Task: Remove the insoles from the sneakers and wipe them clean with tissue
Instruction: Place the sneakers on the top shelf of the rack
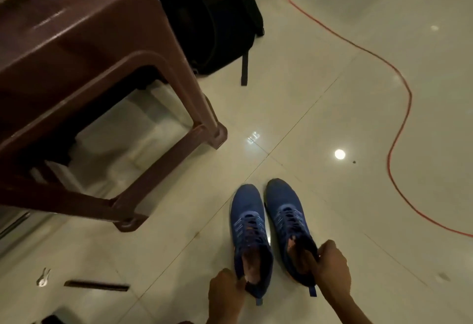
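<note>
The floor (pixel 320 98) was pale, glossy tile with thin grout lines, mirroring a round ceiling light; a dark skirting ran along the white wall at the top. No brand, label or writing could be read on anything.

Two blue sneakers stood side by side near the bottom centre, toes pointing away from the person; the left sneaker (pixel 249 226) was pinched at its heel collar by the left hand (pixel 225 295), and the right sneaker (pixel 288 221) was gripped at its heel collar by the right hand (pixel 331 270), fingers closed on the rim. Pinkish-orange insoles (pixel 253 265) lay inside both shoes, visible through the openings.

A brown plastic stool (pixel 84 73) filled the left side, one leg near the shoes' toes but apart from them; a black backpack (pixel 212 16) leaned behind it; an orange cable (pixel 399 124) snaked across the tiles to the right; a dark stick (pixel 96 286) and a small metal clip (pixel 43 277) lay at lower left.
</note>
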